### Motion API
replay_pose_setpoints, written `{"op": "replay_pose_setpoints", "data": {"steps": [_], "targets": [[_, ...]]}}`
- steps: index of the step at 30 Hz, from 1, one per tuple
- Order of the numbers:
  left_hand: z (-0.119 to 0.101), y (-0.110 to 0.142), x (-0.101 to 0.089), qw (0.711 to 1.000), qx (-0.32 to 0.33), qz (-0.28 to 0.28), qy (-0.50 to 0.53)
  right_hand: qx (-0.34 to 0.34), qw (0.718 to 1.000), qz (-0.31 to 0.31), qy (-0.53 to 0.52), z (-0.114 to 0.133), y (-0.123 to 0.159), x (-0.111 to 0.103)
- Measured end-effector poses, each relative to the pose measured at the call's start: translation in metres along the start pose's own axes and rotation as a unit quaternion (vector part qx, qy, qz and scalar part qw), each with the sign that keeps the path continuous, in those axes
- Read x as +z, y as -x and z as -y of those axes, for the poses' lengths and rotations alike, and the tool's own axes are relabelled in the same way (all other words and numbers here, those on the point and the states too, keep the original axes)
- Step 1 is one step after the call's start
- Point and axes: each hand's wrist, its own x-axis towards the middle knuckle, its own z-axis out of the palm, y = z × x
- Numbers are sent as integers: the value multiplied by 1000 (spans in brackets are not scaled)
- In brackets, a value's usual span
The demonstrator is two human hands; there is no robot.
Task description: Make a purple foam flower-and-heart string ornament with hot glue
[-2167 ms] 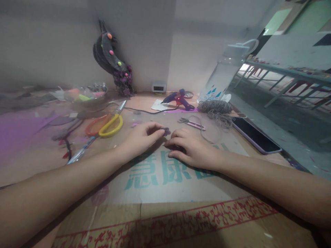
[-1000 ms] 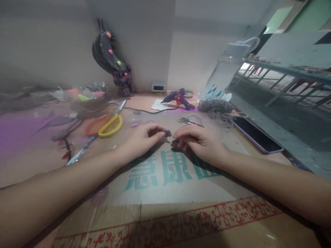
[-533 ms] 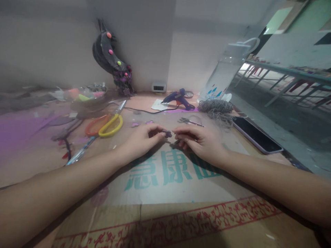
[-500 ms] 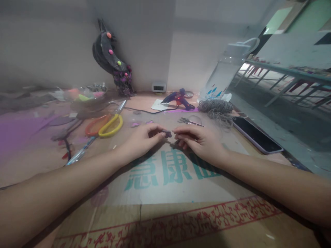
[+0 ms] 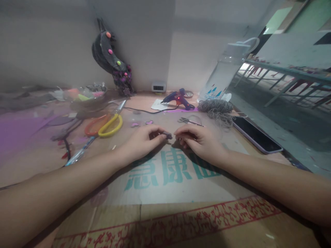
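Observation:
Between thumb and fingers, my left hand (image 5: 147,139) pinches a small dark purple-grey piece (image 5: 168,136), too small to make out as a definite shape. Just to its right, a narrow gap away, is my right hand (image 5: 198,137). Its fingertips are pressed together, and whatever they may hold is hidden. Both hands are low over a pale sheet with green characters (image 5: 176,168). Beyond them lie small pink-and-dark pieces (image 5: 149,122) and small scissors or pliers with metal tips (image 5: 190,121).
At left are scissors with orange and yellow handles (image 5: 111,125) and a bowl of colourful bits (image 5: 86,93). A lit glue gun (image 5: 179,98), grey yarn (image 5: 216,108), a water bottle (image 5: 219,75) and a phone (image 5: 257,134) stand behind and right. A decorated dark crescent (image 5: 106,51) leans on the wall.
My left hand has turned the small piece slightly and lowered it a little. My right fingertips have shifted slightly right. Nothing else has visibly moved.

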Motion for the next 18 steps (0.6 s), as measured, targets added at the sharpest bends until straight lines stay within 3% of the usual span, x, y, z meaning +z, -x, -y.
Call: {"op": "replay_pose_setpoints", "data": {"steps": [4,9,18], "targets": [[-2,0,0,1000,8,-1,-2,27,1000,0,-9,3,-2,0],[-2,-1,1,1000,8,3,-3,11,999,9,48,7,-4,-3],[-1,-1,1,1000,10,5,-4,7,999,-2,40,3,-5,-2]]}}
